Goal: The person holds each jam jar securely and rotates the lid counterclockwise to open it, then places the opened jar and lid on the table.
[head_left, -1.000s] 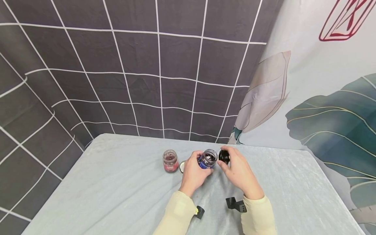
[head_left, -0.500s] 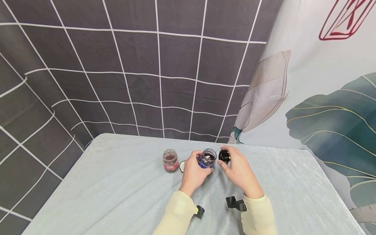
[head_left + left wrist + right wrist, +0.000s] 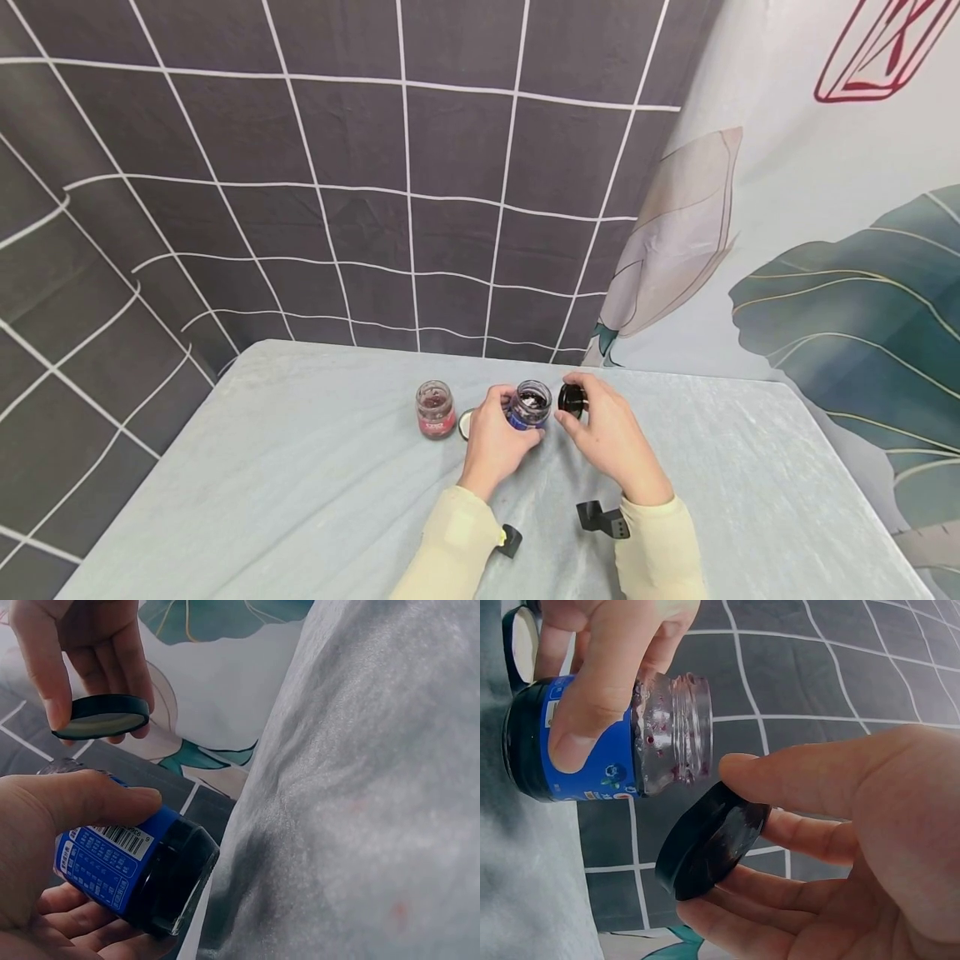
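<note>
My left hand (image 3: 493, 450) grips an uncovered glass jam jar (image 3: 528, 408) with a blue label, thumb on one side and fingers round the other. In the right wrist view, the blue label (image 3: 592, 774) shows blueberries, and dark red bits cling inside the bare threaded neck (image 3: 692, 724). Dark contents fill the lower part of the jar. Just to its right, my right hand (image 3: 615, 437) pinches a black jar lid (image 3: 571, 400) by its edge, tilted on its side. A small gap separates this lid (image 3: 705, 844) from the jar's mouth.
An open glass jar (image 3: 436, 411) with a red label stands left of my left hand, dark residue inside. Between it and that hand lies another lid (image 3: 465, 426), pale inside, partly hidden. A light grey cloth (image 3: 300, 483) covers the table; a dark gridded curtain (image 3: 345, 225) hangs behind.
The blue-labelled jar has shifted very slightly left in my left hand. My right hand and the black lid have hardly moved.
</note>
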A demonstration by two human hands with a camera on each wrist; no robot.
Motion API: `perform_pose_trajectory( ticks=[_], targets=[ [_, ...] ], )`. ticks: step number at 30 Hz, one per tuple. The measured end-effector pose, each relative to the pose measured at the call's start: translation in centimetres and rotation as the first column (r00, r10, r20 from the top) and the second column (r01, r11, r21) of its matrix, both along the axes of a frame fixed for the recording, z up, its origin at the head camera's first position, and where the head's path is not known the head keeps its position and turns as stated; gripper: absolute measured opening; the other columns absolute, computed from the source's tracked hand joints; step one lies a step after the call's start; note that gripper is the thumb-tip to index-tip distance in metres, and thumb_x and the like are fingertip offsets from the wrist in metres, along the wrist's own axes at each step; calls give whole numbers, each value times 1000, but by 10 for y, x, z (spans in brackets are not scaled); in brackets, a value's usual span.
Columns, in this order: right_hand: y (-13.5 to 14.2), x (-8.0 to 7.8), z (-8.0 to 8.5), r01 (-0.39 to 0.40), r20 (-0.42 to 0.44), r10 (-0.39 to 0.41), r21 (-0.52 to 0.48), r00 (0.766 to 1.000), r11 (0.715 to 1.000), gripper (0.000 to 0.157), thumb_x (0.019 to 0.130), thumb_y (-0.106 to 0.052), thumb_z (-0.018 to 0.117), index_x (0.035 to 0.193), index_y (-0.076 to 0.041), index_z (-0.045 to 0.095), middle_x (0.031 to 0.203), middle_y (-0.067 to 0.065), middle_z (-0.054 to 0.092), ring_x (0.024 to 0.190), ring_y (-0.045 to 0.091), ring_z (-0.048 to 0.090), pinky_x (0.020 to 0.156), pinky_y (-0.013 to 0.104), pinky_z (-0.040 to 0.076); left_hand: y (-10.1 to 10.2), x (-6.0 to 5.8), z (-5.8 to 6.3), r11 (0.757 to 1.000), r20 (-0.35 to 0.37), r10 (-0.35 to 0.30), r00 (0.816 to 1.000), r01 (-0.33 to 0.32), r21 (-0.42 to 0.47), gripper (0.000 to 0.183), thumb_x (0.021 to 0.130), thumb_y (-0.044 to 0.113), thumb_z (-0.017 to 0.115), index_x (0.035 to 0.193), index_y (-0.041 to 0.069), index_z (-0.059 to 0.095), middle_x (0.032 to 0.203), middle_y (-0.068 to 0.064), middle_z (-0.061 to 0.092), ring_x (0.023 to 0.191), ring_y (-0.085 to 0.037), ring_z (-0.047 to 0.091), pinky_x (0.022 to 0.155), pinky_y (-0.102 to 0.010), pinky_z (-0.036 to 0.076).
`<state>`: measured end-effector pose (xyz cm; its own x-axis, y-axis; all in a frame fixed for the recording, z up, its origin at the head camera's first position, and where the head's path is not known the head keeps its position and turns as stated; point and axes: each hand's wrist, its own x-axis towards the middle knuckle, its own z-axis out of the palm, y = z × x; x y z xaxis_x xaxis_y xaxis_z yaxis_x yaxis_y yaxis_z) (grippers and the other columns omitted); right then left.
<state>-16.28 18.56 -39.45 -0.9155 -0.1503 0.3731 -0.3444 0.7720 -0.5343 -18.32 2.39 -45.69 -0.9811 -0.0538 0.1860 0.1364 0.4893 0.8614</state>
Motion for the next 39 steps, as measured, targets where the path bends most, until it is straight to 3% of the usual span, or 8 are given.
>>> perform_pose_trajectory(
  ticks=[17,27,34,39],
  targets=[
    [0,-1,-1,-6,19,7,-5,1000,1000,44,81,-3,78,119,5,58,107,18,66,93,32,65,82,49,53,0,0,-3,1000,-10,2,1000,-2,-9,62,61,15,91,114,12,60,105,-6,72,96,-20,67,86,-37,53],
    [0,-2,-4,-13,18,13,11,1000,1000,50,81,-5,78,126,7,59,120,25,63,98,36,65,85,50,53,0,-1,-5,1000,-10,5,1000,-5,-13,62,61,15,91,114,13,59,103,-4,71,95,-20,67,86,-37,53],
    [1,-1,-4,-1,15,1,27,1000,1000,46,81,-5,78,122,6,60,115,24,63,105,38,61,90,53,49,0,-2,-5,1000,6,-5,1000,5,-1,63,62,14,90,118,11,60,107,-6,72,99,-21,67,89,-39,53],
    [0,-2,-5,-1,15,1,20,1000,1000,46,79,-5,79,119,7,60,111,22,63,101,36,62,88,52,50,-1,-2,-4,1000,12,-9,1000,9,-8,65,63,14,89,121,9,61,109,-6,72,101,-21,67,90,-39,53]
  ],
)
